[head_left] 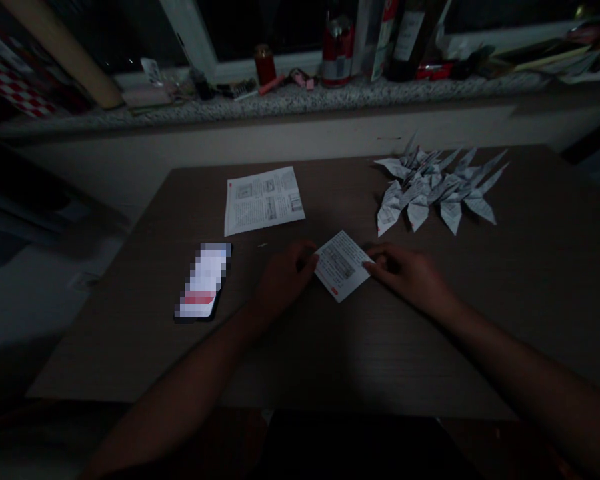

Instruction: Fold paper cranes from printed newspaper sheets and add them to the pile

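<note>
A paper square [344, 267] is pointed corner-up at center frame, diagonal upright. Side corners are finger-pinched by left hand [291, 270] and right hand [411, 275].

The paper square [344, 275] is white, with dark print around a grey rectangular picture and a red-orange mark by its six o'clock corner. At ten o'clock from it, the printed sheet [253, 208] is white with grey text, grey pictures and a red spot. The origami cranes [419, 205] at two o'clock are whitish, patterned with grey print. The worktop [300, 373] is dark grey-brown, finely streaked. The smartphone [205, 277] at nine o'clock has a pale screen with a red band. The windowsill [380, 99] at twelve is speckled grey.
</note>
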`<state>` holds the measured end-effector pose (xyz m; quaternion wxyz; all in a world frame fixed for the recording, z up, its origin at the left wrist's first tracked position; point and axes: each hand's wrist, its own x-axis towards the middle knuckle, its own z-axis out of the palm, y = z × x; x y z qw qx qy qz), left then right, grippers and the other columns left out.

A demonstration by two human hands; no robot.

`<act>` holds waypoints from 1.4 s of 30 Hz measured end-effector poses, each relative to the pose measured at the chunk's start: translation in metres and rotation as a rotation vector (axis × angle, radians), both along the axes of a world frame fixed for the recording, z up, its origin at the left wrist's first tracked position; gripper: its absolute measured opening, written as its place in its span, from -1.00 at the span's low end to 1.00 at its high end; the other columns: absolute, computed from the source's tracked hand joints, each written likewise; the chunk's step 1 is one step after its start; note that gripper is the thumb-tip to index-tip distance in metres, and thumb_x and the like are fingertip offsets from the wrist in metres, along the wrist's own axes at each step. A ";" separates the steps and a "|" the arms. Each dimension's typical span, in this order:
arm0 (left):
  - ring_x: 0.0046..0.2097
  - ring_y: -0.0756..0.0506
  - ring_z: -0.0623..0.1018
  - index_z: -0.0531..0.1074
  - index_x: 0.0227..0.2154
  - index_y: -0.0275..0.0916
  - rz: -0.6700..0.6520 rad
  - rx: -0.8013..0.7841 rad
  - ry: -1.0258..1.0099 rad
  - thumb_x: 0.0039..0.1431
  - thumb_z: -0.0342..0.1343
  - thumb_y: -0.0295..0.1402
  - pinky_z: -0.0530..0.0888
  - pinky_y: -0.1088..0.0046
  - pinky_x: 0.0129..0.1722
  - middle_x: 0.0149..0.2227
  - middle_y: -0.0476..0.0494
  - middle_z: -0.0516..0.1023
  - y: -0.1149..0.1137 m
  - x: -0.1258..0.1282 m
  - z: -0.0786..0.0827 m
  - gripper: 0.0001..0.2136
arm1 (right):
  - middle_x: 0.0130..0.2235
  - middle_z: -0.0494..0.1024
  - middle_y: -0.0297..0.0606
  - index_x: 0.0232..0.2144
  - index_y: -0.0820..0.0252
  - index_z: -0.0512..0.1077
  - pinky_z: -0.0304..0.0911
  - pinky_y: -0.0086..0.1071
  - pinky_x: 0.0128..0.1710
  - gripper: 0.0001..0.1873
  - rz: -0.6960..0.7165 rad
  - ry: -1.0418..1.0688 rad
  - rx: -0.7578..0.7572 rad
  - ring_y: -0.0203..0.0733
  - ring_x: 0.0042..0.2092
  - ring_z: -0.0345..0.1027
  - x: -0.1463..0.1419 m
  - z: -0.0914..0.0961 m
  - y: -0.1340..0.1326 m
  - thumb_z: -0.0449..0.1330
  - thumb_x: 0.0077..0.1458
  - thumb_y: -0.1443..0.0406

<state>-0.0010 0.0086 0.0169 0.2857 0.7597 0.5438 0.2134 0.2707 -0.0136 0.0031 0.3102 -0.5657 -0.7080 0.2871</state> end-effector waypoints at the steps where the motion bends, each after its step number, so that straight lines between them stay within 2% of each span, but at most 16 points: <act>1: -0.18 -0.15 0.61 0.45 0.10 -0.18 -0.004 0.042 0.051 0.45 0.03 -0.19 0.49 0.33 -0.17 -0.16 -0.14 0.63 0.000 0.000 -0.002 -0.70 | -0.39 0.63 -0.30 -0.12 0.09 0.60 0.32 -0.28 -0.36 -0.76 -0.002 -0.027 0.010 -0.12 -0.39 0.50 -0.001 0.001 0.000 0.29 0.20 0.15; 5: 0.20 -0.26 0.48 0.38 0.23 -0.26 -0.108 0.256 0.214 0.44 0.04 -0.29 0.43 0.20 0.19 0.23 -0.30 0.45 -0.008 0.006 -0.009 -0.63 | -0.39 0.64 -0.28 -0.08 0.13 0.61 0.34 -0.28 -0.35 -0.75 -0.005 -0.136 0.048 -0.12 -0.40 0.53 -0.003 0.001 -0.001 0.28 0.21 0.22; 8: 0.32 -0.28 0.39 0.26 0.33 -0.27 -0.264 0.275 0.288 0.45 0.04 -0.26 0.37 0.14 0.31 0.35 -0.30 0.34 -0.018 0.013 -0.010 -0.54 | -0.32 0.66 -0.21 -0.02 0.19 0.59 0.38 -0.26 -0.32 -0.71 0.016 -0.234 0.088 -0.08 -0.36 0.56 -0.002 -0.002 -0.002 0.25 0.26 0.23; 13: 0.36 -0.28 0.35 0.25 0.35 -0.33 -0.335 0.294 0.351 0.47 0.03 -0.19 0.35 0.12 0.35 0.39 -0.30 0.31 -0.027 0.017 -0.012 -0.49 | -0.12 0.67 -0.02 -0.06 0.26 0.58 0.48 -0.11 -0.16 -0.70 0.079 -0.409 0.241 0.08 -0.15 0.59 -0.002 -0.002 -0.004 0.17 0.37 0.17; 16: 0.36 -0.30 0.35 0.26 0.35 -0.27 -0.324 0.303 0.359 0.47 0.02 -0.15 0.35 0.07 0.34 0.41 -0.29 0.28 -0.026 0.015 -0.015 -0.50 | 0.04 0.61 0.10 0.06 0.32 0.54 0.46 0.03 0.04 -0.61 0.126 -0.489 0.374 0.19 0.04 0.53 -0.006 -0.001 -0.001 0.10 0.41 0.16; 18: 0.35 -0.31 0.36 0.28 0.35 -0.27 -0.327 0.308 0.363 0.48 0.01 -0.15 0.34 0.05 0.35 0.41 -0.30 0.28 -0.025 0.013 -0.016 -0.50 | 0.21 0.51 0.14 0.24 0.36 0.40 0.38 0.06 0.19 -0.51 0.207 -0.483 0.416 0.21 0.20 0.43 -0.011 -0.004 0.003 0.06 0.43 0.17; 21: 0.36 -0.31 0.36 0.26 0.35 -0.27 -0.343 0.317 0.353 0.46 0.04 -0.16 0.31 0.05 0.36 0.40 -0.31 0.28 -0.023 0.013 -0.018 -0.49 | 0.42 0.24 0.13 0.43 0.37 0.12 0.15 0.10 0.38 -0.39 0.361 -0.460 0.407 0.15 0.44 0.10 -0.018 -0.016 0.008 0.00 0.46 0.22; 23: 0.36 -0.30 0.35 0.22 0.37 -0.25 -0.344 0.320 0.337 0.45 0.05 -0.16 0.32 0.05 0.36 0.40 -0.29 0.28 -0.022 0.013 -0.018 -0.47 | 0.46 0.15 0.06 0.47 0.28 0.03 0.08 0.11 0.42 -0.37 0.412 -0.455 0.372 0.09 0.47 0.03 -0.020 -0.024 0.010 -0.02 0.46 0.22; 26: 0.38 -0.28 0.34 0.21 0.38 -0.23 -0.347 0.315 0.325 0.45 0.05 -0.16 0.31 0.07 0.36 0.42 -0.27 0.26 -0.021 0.012 -0.018 -0.47 | 0.48 0.10 0.03 0.49 0.22 0.01 0.04 0.11 0.43 -0.35 0.427 -0.453 0.328 0.06 0.48 -0.01 -0.020 -0.031 0.011 -0.01 0.46 0.18; 32: 0.39 -0.30 0.32 0.20 0.39 -0.25 -0.347 0.320 0.343 0.43 0.05 -0.11 0.28 0.04 0.38 0.43 -0.31 0.23 -0.020 0.012 -0.019 -0.43 | 0.47 0.12 -0.02 0.48 0.21 0.05 0.05 0.07 0.44 -0.34 0.409 -0.455 0.295 0.03 0.48 0.00 -0.020 -0.026 0.011 0.01 0.45 0.14; 36: 0.38 -0.26 0.34 0.17 0.41 -0.26 -0.339 0.324 0.349 0.43 0.04 -0.09 0.25 0.09 0.39 0.42 -0.27 0.26 -0.020 0.012 -0.017 -0.40 | 0.47 0.14 0.01 0.46 0.29 0.09 0.06 0.03 0.43 -0.33 0.389 -0.487 0.292 0.04 0.47 0.03 -0.022 -0.024 0.010 0.03 0.42 0.15; 42: 0.41 -0.21 0.30 0.14 0.43 -0.22 -0.345 0.308 0.388 0.46 -0.04 -0.07 0.23 0.12 0.39 0.44 -0.19 0.24 -0.020 0.013 -0.013 -0.41 | 0.49 0.08 -0.01 0.47 0.28 0.06 -0.05 0.04 0.47 -0.32 0.376 -0.511 0.278 0.03 0.49 -0.06 -0.023 -0.026 0.009 0.02 0.43 0.16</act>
